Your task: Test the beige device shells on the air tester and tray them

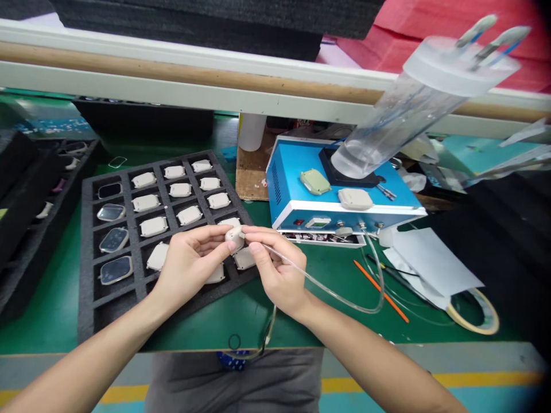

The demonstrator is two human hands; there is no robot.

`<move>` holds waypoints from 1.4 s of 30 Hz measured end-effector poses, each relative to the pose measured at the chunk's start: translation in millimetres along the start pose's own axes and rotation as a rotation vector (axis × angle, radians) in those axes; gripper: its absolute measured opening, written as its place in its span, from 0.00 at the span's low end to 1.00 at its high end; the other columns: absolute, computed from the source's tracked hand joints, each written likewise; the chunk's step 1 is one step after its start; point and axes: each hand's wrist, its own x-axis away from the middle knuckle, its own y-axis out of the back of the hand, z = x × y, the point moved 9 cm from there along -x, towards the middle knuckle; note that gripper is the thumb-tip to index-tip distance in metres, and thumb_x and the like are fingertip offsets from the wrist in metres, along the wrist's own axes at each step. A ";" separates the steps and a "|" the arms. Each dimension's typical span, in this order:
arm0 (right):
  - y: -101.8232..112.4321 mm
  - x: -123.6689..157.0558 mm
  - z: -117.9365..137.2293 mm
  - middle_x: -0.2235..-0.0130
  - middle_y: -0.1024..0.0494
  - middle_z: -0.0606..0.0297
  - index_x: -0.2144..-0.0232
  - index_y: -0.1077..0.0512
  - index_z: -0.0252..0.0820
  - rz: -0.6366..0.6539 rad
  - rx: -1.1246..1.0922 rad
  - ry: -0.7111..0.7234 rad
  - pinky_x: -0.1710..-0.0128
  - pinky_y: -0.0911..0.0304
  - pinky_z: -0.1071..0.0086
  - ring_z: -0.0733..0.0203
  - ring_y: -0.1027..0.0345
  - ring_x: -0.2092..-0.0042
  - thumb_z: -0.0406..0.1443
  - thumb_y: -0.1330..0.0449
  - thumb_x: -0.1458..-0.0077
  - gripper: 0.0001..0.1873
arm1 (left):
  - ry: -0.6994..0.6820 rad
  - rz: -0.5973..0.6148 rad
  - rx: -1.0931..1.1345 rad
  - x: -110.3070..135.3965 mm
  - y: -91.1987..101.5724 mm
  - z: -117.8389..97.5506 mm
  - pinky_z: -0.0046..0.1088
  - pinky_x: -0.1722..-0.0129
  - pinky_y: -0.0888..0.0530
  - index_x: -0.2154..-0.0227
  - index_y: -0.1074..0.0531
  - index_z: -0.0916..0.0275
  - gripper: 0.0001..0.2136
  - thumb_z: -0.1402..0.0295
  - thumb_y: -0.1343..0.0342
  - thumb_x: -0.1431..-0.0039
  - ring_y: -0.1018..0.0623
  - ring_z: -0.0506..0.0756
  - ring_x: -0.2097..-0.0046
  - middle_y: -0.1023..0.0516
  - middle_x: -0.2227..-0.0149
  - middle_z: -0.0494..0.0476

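Observation:
Over the front right part of a black foam tray (88, 258), my left hand (191, 261) is closed around a small beige watch case (233, 236). My right hand (278, 269) pinches the end of a clear tube (327, 291) against the side of that case. From there the tube loops right and up to a fitting on the front of a blue machine (293, 178). Beige watch cases (154, 226) fill many of the tray's compartments. Cases with dark glass faces (116, 269) sit in its left column.
On the blue machine stand a clear cylinder (374, 132), a green watch case (315, 181) and a beige one (355, 199). An orange stick (381, 291), white paper (437, 267) and a tape roll (488, 310) lie right. More foam trays (26, 241) stand left. A shelf beam (193, 71) crosses behind.

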 end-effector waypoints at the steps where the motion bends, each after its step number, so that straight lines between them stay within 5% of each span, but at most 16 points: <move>1: 0.0 0.2 -0.1 0.52 0.14 0.59 0.56 0.19 0.47 0.001 -0.002 0.001 0.48 0.22 0.60 0.55 0.18 0.49 0.33 0.39 0.32 0.08 | -0.001 -0.001 0.002 0.0 -0.2 -0.2 0.31 0.54 0.14 0.57 0.14 0.64 0.17 0.63 0.25 0.49 0.11 0.60 0.58 0.11 0.59 0.59; 42: -0.8 0.4 -0.5 0.52 0.14 0.58 0.56 0.19 0.47 0.002 -0.015 -0.015 0.49 0.21 0.59 0.55 0.18 0.49 0.34 0.39 0.32 0.08 | 0.025 -0.003 0.003 0.5 1.1 -0.6 0.38 0.51 0.14 0.58 0.14 0.64 0.20 0.58 0.24 0.51 0.11 0.63 0.57 0.12 0.56 0.63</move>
